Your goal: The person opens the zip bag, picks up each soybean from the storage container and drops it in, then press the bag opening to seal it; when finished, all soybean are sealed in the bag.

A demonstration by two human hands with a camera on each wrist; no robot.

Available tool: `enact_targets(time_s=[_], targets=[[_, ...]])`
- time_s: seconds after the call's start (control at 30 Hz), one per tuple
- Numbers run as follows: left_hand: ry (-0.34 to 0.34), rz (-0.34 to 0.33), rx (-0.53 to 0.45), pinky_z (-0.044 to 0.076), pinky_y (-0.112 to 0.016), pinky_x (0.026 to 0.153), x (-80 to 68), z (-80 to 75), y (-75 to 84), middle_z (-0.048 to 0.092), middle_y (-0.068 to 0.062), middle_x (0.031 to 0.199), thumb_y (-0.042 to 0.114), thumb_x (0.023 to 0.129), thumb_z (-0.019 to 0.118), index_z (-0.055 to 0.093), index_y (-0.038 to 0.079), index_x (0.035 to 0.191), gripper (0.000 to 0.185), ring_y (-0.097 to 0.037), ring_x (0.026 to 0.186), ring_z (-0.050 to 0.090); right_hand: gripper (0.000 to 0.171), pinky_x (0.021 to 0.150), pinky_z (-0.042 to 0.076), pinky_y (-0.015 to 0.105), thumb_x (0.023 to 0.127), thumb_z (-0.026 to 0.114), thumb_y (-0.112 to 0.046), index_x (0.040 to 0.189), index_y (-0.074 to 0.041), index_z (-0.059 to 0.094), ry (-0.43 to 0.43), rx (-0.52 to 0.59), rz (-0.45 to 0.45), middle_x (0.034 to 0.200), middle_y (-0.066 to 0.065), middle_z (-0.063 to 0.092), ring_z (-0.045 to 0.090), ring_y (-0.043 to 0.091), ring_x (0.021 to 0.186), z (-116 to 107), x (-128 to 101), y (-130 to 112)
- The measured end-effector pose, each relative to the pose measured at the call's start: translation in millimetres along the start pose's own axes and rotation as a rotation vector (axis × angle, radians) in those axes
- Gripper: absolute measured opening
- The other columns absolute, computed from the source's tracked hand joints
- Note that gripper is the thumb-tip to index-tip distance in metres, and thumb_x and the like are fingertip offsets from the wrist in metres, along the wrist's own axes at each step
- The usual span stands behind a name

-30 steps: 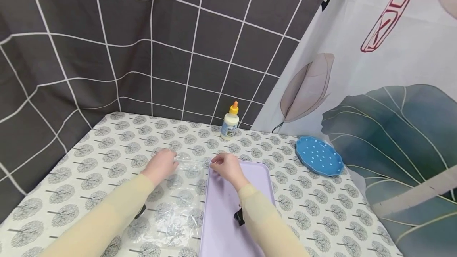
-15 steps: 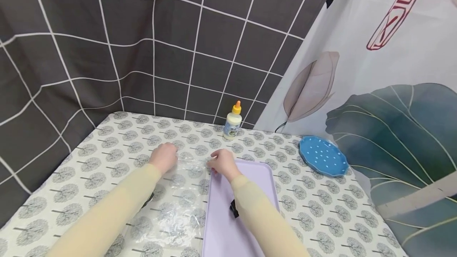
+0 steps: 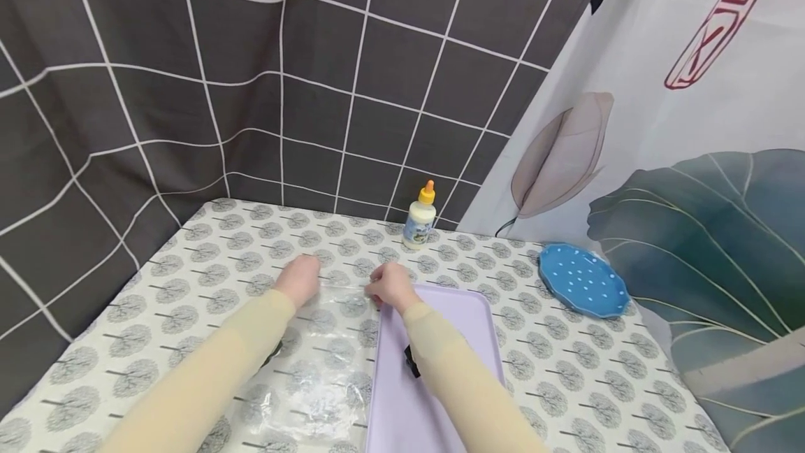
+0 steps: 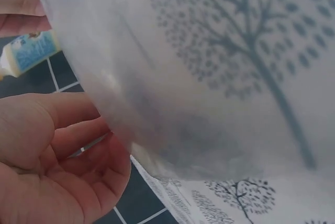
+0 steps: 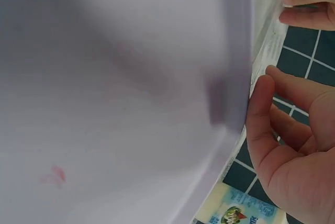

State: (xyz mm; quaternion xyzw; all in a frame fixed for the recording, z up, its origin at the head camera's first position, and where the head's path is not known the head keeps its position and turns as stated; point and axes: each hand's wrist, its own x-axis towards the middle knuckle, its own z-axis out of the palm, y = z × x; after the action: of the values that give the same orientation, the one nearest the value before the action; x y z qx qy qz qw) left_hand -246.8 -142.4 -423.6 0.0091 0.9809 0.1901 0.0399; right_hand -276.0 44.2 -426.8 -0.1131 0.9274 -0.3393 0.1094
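— What is lying on the table (image 3: 189,257)?
— A plastic sheet (image 3: 314,362) is lying near the front, with a tray (image 3: 465,320) sitting just right of it, edges touching.
— And farther back?
— A bottle (image 3: 420,219) is standing at the rear, before the curtain (image 3: 283,75). A plate (image 3: 581,279) is lying well right of the tray.
— The hands?
— The left hand (image 3: 300,279) and right hand (image 3: 390,286) are resting at the sheet's far edge.

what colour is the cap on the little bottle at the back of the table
Orange, on the white bottle; clearest in the head view.
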Motion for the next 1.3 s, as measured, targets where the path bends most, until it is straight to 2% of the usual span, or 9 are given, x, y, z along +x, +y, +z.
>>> enact_targets(time_s=[0.2,0.33,0.43,0.53,0.63,0.73,0.93,1.1,1.3], targets=[[-0.018,-0.021,-0.041,0.055,-0.043,0.087,0.6,4.5,-0.8,0.067,-0.021,0.100,0.001,0.091,0.052,0.064,-0.005,0.103,0.018,-0.034,0.095,0.065,0.044,0.064,0.055,0.023,0.073,0.077,-0.005,0.114,0.004,0.064,0.024,-0.040,0.005,0.094,0.017,0.070,0.060,0.012,0.060,4.9,2.9,1.6],[-0.019,-0.025,-0.048,0.055,-0.043,0.086,-0.2,3.4,0.1,0.067,-0.019,0.098,0.001,0.091,0.053,0.065,-0.003,0.101,0.017,-0.033,0.094,0.065,0.037,0.065,0.056,0.024,0.073,0.077,-0.004,0.107,0.003,0.067,0.024,-0.096,-0.015,0.102,0.019,0.068,0.063,0.017,0.069,9.4,3.1,0.3],[-0.031,-0.033,-0.080,0.054,-0.044,0.088,-0.9,3.1,1.3,0.066,-0.020,0.101,0.002,0.092,0.052,0.065,-0.003,0.103,0.018,-0.033,0.097,0.064,0.030,0.070,0.057,0.029,0.071,0.079,-0.003,0.099,0.003,0.068,0.023,-0.162,-0.042,0.099,0.017,0.069,0.064,0.022,0.077,10.7,1.4,-1.3],[-0.047,-0.045,-0.101,0.053,-0.044,0.090,-1.8,4.1,1.1,0.065,-0.020,0.104,0.005,0.093,0.050,0.064,-0.002,0.105,0.019,-0.033,0.100,0.063,0.023,0.070,0.056,0.030,0.069,0.081,-0.004,0.088,0.000,0.068,0.032,-0.223,-0.073,0.088,0.012,0.069,0.062,0.022,0.077,11.4,-0.4,-1.9],[-0.054,-0.052,-0.106,0.054,-0.044,0.090,-2.3,5.1,0.9,0.065,-0.018,0.103,0.007,0.094,0.051,0.064,-0.001,0.105,0.019,-0.033,0.099,0.063,0.018,0.060,0.052,0.026,0.069,0.080,-0.003,0.075,-0.003,0.063,0.039,-0.238,-0.087,0.073,0.006,0.064,0.057,0.018,0.067,11.7,-1.9,-2.9],[-0.049,-0.047,-0.104,0.055,-0.041,0.087,-1.8,5.0,1.4,0.066,-0.016,0.098,0.007,0.093,0.052,0.064,-0.001,0.102,0.016,-0.030,0.095,0.065,0.020,0.051,0.047,0.021,0.072,0.077,-0.002,0.067,-0.007,0.058,0.041,-0.240,-0.087,0.063,0.002,0.057,0.051,0.014,0.059,11.6,-2.9,-4.3],[-0.030,-0.025,-0.091,0.057,-0.038,0.080,-1.0,4.0,1.7,0.067,-0.013,0.089,0.005,0.091,0.056,0.064,0.000,0.095,0.010,-0.026,0.085,0.065,0.018,0.049,0.045,0.019,0.078,0.071,-0.004,0.067,-0.007,0.058,0.025,-0.210,-0.063,0.063,0.001,0.055,0.050,0.012,0.055,9.6,-4.3,-5.2],[-0.033,-0.030,-0.114,0.054,-0.041,0.086,-1.1,1.9,0.7,0.066,-0.015,0.096,0.008,0.096,0.049,0.062,0.000,0.101,0.017,-0.029,0.093,0.063,0.014,0.049,0.048,0.020,0.081,0.071,-0.006,0.071,-0.005,0.061,0.005,-0.121,-0.029,0.066,0.003,0.058,0.052,0.012,0.056,5.6,-7.0,-4.7],[-0.023,0.033,-0.069,0.053,-0.045,0.088,-0.4,-1.4,-3.2,0.065,-0.016,0.099,0.005,0.092,0.052,0.063,0.001,0.099,0.014,-0.032,0.096,0.061,0.013,0.049,0.047,0.019,0.084,0.069,-0.012,0.077,-0.002,0.066,-0.016,-0.064,-0.069,0.066,0.005,0.063,0.051,0.010,0.053,-0.6,-11.9,0.6]])
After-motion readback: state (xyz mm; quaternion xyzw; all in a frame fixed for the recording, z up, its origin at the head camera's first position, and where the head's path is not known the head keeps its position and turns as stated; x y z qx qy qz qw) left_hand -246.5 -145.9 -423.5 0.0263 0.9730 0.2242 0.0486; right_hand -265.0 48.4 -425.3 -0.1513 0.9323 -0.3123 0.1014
